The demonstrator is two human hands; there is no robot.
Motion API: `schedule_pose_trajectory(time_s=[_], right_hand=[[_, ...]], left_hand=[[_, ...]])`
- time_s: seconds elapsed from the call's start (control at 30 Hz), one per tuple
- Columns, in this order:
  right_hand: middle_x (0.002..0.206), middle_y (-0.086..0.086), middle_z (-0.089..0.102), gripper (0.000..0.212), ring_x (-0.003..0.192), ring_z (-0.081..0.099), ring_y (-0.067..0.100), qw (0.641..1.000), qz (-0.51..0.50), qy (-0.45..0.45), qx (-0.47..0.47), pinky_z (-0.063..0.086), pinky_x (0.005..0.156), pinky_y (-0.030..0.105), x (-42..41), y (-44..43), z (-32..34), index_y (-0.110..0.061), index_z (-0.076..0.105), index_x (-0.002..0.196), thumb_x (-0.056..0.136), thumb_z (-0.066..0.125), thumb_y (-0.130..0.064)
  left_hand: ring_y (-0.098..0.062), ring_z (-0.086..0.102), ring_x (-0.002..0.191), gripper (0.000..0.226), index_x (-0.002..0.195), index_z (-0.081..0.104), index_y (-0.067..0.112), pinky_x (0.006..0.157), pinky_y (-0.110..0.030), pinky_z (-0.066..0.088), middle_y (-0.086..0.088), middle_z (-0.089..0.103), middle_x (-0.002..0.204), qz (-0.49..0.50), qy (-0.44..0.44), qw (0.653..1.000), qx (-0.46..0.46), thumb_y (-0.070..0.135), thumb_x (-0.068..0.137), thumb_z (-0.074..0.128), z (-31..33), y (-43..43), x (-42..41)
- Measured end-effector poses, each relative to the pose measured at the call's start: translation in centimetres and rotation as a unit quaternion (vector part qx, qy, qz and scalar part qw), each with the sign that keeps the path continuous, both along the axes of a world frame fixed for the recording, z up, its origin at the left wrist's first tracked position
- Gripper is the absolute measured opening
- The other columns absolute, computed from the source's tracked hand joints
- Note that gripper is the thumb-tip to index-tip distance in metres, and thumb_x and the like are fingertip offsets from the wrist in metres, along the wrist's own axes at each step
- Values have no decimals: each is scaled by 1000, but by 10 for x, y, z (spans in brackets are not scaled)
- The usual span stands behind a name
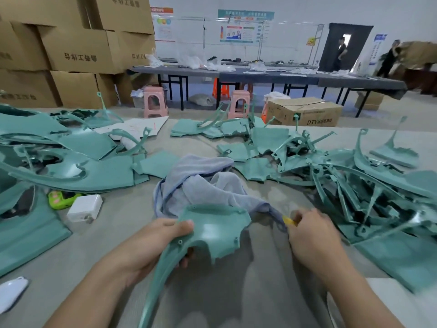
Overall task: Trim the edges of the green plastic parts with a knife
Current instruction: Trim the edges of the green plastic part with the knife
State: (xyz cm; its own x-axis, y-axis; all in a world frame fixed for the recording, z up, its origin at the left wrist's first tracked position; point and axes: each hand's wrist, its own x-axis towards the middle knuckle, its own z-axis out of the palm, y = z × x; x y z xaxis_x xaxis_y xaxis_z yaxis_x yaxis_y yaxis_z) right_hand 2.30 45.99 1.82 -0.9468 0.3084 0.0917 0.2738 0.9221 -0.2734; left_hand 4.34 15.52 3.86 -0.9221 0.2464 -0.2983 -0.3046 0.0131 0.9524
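**A:** What does your left hand (151, 242) hold?

**B:** Your left hand grips one green plastic part (212, 230) at its left edge, thumb on top and fingers curled beneath. The part is raised above the grey table (118, 233), directly in front of you; its long curved arm runs down toward the bottom of the view.

**A:** And your right hand (312, 235)?

**B:** Your right hand is closed round a yellow-handled knife (289, 220). Only the yellow tip shows past your fingers; the blade cannot be made out. The knife lies just beside the part's right edge, and contact cannot be told.

**A:** What surrounds the work?

**B:** A crumpled grey cloth (201, 183) lies just behind the held part. Piles of green parts (366, 185) fill the table to your right, and larger green panels (71, 162) are stacked to your left. Near the left stack sit a white adapter (85, 208) and a bright green object (59, 198). Cardboard boxes (71, 43) stand at the far left, pink stools (156, 100) beyond the table.
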Motion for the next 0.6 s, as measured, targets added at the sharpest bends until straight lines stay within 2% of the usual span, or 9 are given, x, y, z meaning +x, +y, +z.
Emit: schedule_pose_trajectory(time_s=[0.07, 0.17, 0.23, 0.3, 0.37, 0.4, 0.47, 0.53, 0.6], right_hand=[[86, 4, 49, 23, 86, 51, 30, 1000, -7, 22, -4, 34, 71, 34, -4, 4, -5, -17, 53, 74, 96, 55, -24], [81, 6, 57, 17, 74, 52, 30, 987, -70, 103, -98, 35, 65, 34, -8, 12, -8, -13, 52, 82, 97, 54, -20], [74, 6, 59, 22, 66, 51, 28, 956, -122, 203, -175, 33, 58, 36, -4, 14, -3, -14, 49, 83, 102, 52, -25], [68, 6, 60, 25, 63, 53, 27, 919, -96, 260, -280, 36, 53, 36, 5, 8, 6, -15, 52, 79, 102, 55, -25], [72, 7, 67, 20, 66, 61, 23, 889, 10, 209, -407, 48, 55, 35, 16, -8, 18, -13, 60, 82, 101, 57, -18], [75, 7, 71, 16, 67, 64, 21, 867, 62, 163, -467, 52, 58, 32, 20, -18, 21, -11, 63, 87, 102, 57, -13], [79, 13, 74, 14, 69, 66, 24, 814, 103, 83, -565, 55, 64, 32, 23, -34, 21, -3, 65, 93, 101, 54, 0], [82, 20, 74, 15, 69, 65, 27, 765, 108, 33, -633, 56, 61, 32, 21, -46, 18, 1, 62, 92, 100, 51, 6], [90, 19, 77, 13, 73, 65, 25, 751, 129, 2, -647, 54, 59, 27, 14, -52, 12, 1, 63, 93, 99, 52, 4]], left_hand=[[-23, 63, 54, 24, 91, 79, 8, 48, -26, 52, -22, 71, 80, 20, 27, 999, -14, 29, 83, 71, 1, -1, 1], [-20, 69, 62, 17, 103, 78, 8, 52, -23, 55, -17, 77, 92, 49, 36, 998, -31, 14, 92, 66, 1, 3, 3], [-21, 74, 74, 17, 109, 74, 9, 60, -24, 57, -12, 78, 98, 64, 55, 995, -51, 9, 96, 63, 3, 8, 6], [-28, 75, 87, 19, 112, 73, 12, 77, -35, 58, -10, 78, 98, 66, 83, 990, -89, 9, 99, 59, 4, 14, 9], [-36, 74, 95, 23, 112, 75, 13, 89, -46, 55, -12, 78, 100, 57, 97, 989, -96, 6, 100, 56, 5, 19, 11], [-38, 73, 96, 26, 110, 77, 15, 89, -47, 56, -14, 78, 101, 53, 95, 991, -83, 4, 99, 55, 6, 20, 12], [-33, 75, 93, 33, 106, 80, 23, 78, -38, 62, -14, 77, 103, 38, 88, 994, -52, 2, 96, 56, 10, 16, 10], [-25, 76, 89, 35, 104, 80, 31, 67, -25, 59, -11, 78, 103, 4, 78, 996, -35, 5, 93, 60, 12, 0, 6], [-24, 75, 95, 30, 109, 79, 31, 72, -25, 60, -11, 76, 110, -42, 57, 997, -37, 15, 88, 65, 11, -25, 1]])
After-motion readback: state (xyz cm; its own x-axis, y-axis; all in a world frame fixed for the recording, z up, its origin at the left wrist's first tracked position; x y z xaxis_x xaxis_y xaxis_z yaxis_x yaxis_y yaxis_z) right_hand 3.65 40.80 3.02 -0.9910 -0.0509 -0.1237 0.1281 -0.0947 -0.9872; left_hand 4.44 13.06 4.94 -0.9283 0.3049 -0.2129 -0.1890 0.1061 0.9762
